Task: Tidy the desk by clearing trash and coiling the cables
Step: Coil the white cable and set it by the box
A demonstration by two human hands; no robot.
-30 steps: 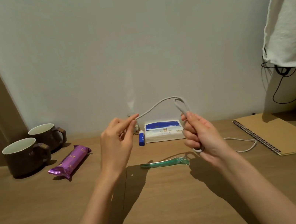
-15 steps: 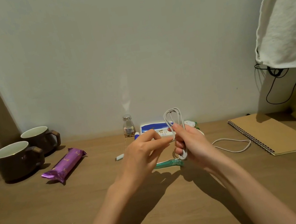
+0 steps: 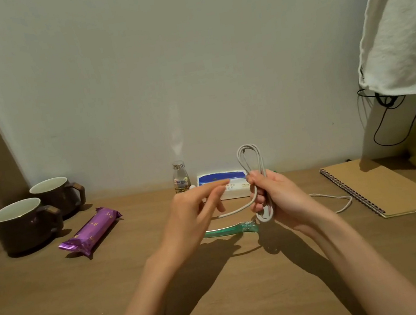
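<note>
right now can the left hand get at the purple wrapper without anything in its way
Probably yes. The left hand is open with nothing gripped, and the purple wrapper lies alone on bare desk to its left. The mugs sit beyond it, not between.

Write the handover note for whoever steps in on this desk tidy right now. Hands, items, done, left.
Right hand: closed on the white cable, several loops gathered and standing up out of the fist.
Left hand: fingers open and blurred; a loose strand runs from the bundle toward it, but I cannot tell if it is gripped.
A stretch of the cable lies on the desk beside the spiral notebook.
Done: cable partly coiled.
Left: wind in the rest; clear the green wrapper under the hands. The purple snack pack by the two mugs looks full, so check before binning.
</note>
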